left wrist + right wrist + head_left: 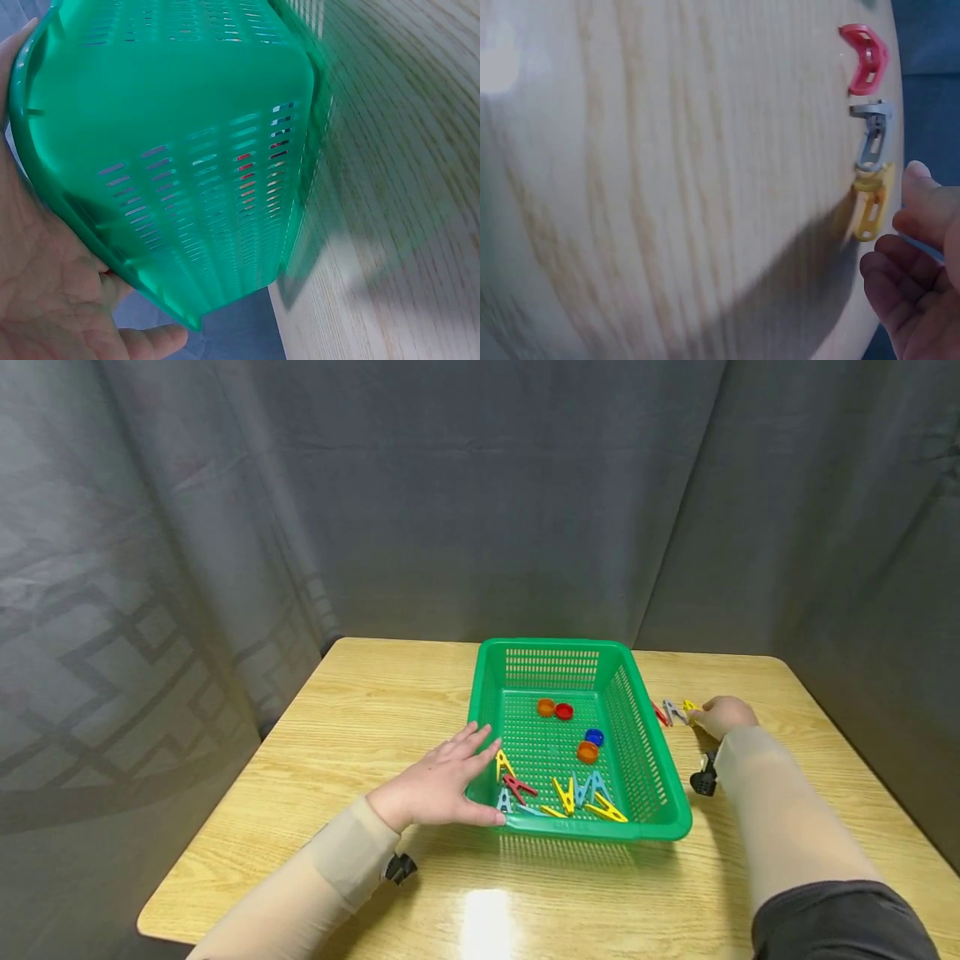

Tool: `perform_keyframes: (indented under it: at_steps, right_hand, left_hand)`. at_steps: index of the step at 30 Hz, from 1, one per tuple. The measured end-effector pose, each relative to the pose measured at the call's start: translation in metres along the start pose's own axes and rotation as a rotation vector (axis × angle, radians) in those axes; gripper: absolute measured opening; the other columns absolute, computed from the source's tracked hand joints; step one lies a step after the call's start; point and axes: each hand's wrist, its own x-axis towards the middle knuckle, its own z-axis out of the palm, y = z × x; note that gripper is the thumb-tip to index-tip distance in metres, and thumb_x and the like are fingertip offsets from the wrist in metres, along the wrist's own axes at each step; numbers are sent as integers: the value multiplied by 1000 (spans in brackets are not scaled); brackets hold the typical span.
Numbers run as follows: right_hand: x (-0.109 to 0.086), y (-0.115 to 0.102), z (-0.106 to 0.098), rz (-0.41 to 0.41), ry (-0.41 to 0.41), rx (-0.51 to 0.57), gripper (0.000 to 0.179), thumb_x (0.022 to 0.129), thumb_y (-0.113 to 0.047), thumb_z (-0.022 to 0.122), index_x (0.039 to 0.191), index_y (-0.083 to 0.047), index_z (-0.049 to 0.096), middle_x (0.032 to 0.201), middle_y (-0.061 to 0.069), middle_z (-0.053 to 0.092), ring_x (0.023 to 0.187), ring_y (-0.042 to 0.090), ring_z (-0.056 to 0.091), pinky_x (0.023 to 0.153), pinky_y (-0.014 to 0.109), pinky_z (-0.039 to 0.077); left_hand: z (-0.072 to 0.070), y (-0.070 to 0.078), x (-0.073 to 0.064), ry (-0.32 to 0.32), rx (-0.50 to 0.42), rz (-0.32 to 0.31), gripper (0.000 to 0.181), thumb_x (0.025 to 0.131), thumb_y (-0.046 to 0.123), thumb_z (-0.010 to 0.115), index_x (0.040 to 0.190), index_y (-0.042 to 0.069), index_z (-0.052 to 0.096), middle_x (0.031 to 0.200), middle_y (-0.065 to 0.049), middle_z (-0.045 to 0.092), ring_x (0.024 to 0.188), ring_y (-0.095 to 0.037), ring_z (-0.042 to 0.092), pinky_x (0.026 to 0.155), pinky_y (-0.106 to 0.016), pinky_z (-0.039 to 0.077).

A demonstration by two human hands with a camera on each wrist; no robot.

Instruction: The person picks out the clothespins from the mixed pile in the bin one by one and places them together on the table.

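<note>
My left hand (450, 781) rests on the left front corner of a green basket (652, 831), fingers spread over the rim and thumb along the front edge. Inside lie several yellow, red and blue clothespins (564, 795) near the front. Right of the basket, my right hand (726, 717) is low over the table with its fingertips close by a yellow clothespin (870, 210). A grey clothespin (871, 139) and a red clothespin (866, 60) lie in line with it. A bluish sliver shows between the right fingers; I cannot tell whether they hold something.
Farther back in the basket are two orange caps (587, 752), a red cap (564, 712) and a blue cap (594, 737). The wooden table (360, 735) ends at grey curtains (480, 527) behind and on both sides.
</note>
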Motion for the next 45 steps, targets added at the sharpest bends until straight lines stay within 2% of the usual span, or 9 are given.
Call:
perform_keyframes:
  at_steps: [5,10,17,25,31,36,41,45]
  right_hand:
    - [-6,-3,-9,-46,44,37,49,99,-32,51,118,13,56,118,32,55,105,49,51,85,57,45]
    - [-13,-17,-24,-100,82,52,48,100,-35,50,116,10,57,114,30,56,99,44,53,79,56,45]
    - [-24,-56,-51,-267,119,20,44,99,-34,51,114,7,60,111,27,59,93,39,55,75,51,46]
    - [-41,-113,-65,-392,183,14,37,98,-33,55,104,3,67,101,21,63,85,32,54,71,46,45]
    - [-54,-156,-59,-495,206,36,30,97,-28,59,102,0,70,101,17,65,88,31,55,76,48,47]
    - [-58,-185,-44,-575,192,45,25,95,-25,62,101,-3,72,100,14,66,89,29,56,79,47,48]
    - [-58,-206,-23,-636,160,44,22,93,-24,64,100,-6,73,99,10,67,89,26,58,80,44,49]
    - [-60,-221,-4,-674,99,30,21,94,-26,64,101,-8,73,100,7,68,90,24,60,80,42,50]
  left_hand:
    - [0,1,-1,0,-16,-9,106,78,76,54,155,14,15,161,-1,-2,147,-20,-7,117,-42,8]
    - [0,1,-1,-3,-18,-8,106,78,77,53,155,14,15,161,-1,-3,147,-20,-8,117,-43,8]
    - [0,0,-1,-5,-12,-2,107,77,79,51,155,14,15,161,-1,-3,147,-21,-8,117,-43,8]
    - [-1,0,-1,2,0,6,107,78,77,52,155,13,16,161,-2,-2,147,-21,-7,117,-42,8]
    - [-1,-1,0,-1,2,7,107,78,79,50,155,13,15,161,-2,-2,147,-22,-6,117,-42,8]
    - [-1,-1,1,-1,6,8,107,78,79,50,155,13,15,161,-2,-2,147,-22,-6,117,-42,8]
    - [0,-2,2,-3,2,7,107,77,80,49,155,13,15,161,-2,-2,147,-22,-6,117,-43,8]
    - [-1,-2,3,2,4,13,107,78,80,49,155,12,17,161,-3,-1,147,-23,-5,116,-43,9]
